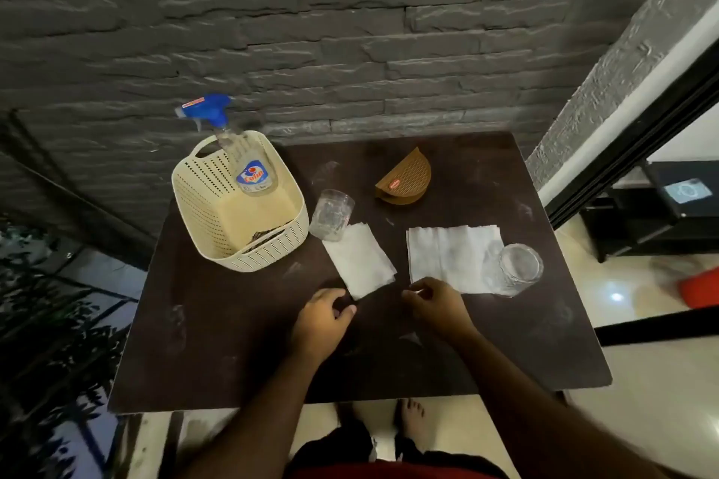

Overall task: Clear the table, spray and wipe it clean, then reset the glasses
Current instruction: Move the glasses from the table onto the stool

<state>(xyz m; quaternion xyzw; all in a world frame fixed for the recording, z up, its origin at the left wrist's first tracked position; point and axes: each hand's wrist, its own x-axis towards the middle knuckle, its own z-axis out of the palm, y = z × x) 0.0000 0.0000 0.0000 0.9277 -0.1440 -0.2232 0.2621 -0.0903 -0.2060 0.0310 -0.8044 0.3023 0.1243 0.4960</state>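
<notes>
Both hands (pixel 321 317) (pixel 437 305) hover beside 2 napkins (pixel 360 261) (pixel 447 257).

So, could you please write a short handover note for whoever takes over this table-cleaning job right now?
Left hand: loosely curled, empty, by the near corner of the narrow napkin.
Right hand: loosely curled, empty, at the near edge of the wide napkin.
One glass stands beside the basket; the other glass is on the wide napkin. Spray bottle is in the basket.
Done: nothing visibly.
Left: clear, spray, wipe table, reset glasses.
</notes>
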